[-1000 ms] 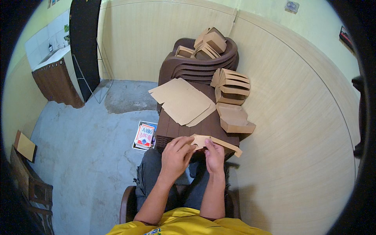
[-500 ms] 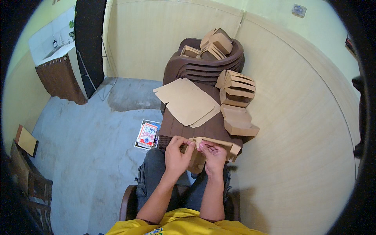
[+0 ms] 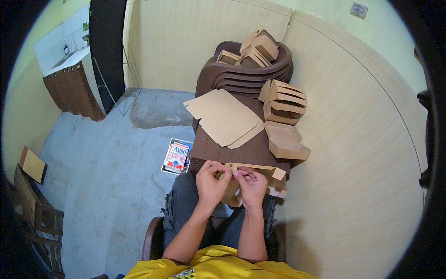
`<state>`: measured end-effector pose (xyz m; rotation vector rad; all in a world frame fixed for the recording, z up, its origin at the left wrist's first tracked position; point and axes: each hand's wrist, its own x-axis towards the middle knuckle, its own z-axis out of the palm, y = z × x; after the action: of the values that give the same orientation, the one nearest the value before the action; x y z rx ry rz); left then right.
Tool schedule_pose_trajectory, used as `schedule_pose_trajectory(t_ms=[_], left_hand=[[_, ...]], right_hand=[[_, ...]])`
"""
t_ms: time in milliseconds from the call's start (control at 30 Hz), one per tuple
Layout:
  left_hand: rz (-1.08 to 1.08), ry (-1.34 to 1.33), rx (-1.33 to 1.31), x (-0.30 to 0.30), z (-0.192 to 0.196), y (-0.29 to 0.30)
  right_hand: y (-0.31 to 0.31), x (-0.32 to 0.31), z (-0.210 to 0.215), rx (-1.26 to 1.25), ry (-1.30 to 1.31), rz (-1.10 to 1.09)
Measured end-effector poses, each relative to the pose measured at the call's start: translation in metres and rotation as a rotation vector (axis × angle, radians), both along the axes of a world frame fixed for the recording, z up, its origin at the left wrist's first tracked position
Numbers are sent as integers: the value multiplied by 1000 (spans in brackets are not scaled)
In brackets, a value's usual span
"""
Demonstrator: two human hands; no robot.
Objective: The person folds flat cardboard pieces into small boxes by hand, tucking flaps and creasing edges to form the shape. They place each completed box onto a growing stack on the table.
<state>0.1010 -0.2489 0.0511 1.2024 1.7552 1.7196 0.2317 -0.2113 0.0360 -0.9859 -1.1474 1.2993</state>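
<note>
Box axis: half-folded cardboard box (image 3: 254, 168) runs left-right, just before the counter (image 3: 241, 151).
Left hand (image 3: 211, 180): pinching its left end.
Right hand (image 3: 251, 185): pinching just beside.

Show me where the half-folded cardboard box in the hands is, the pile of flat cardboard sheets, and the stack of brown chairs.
Half-folded cardboard box (image 3: 260, 168): head view, on its upper edge strip.
Flat cardboard sheets (image 3: 226, 116): head view, middle of the top sheet.
Stack of brown chairs (image 3: 253, 76): head view, on the stacked backrests.

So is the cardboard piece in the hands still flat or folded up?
Partly folded: the cardboard piece shows raised side walls, pinched by left hand and right hand.
</note>
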Motion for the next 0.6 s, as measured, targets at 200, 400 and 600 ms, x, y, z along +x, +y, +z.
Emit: schedule_pose_trajectory(t_ms=[200, 400, 600], left_hand=[[41, 102, 59, 2, 8, -1], [30, 86, 45, 4, 8, -3], [-77, -40, 26, -6, 8, -1]], right_hand=[[-2, -1, -4, -5, 44, -16], [-5, -9, -11, -60, 222, -22], [-11, -15, -8, -246, 416, -7]])
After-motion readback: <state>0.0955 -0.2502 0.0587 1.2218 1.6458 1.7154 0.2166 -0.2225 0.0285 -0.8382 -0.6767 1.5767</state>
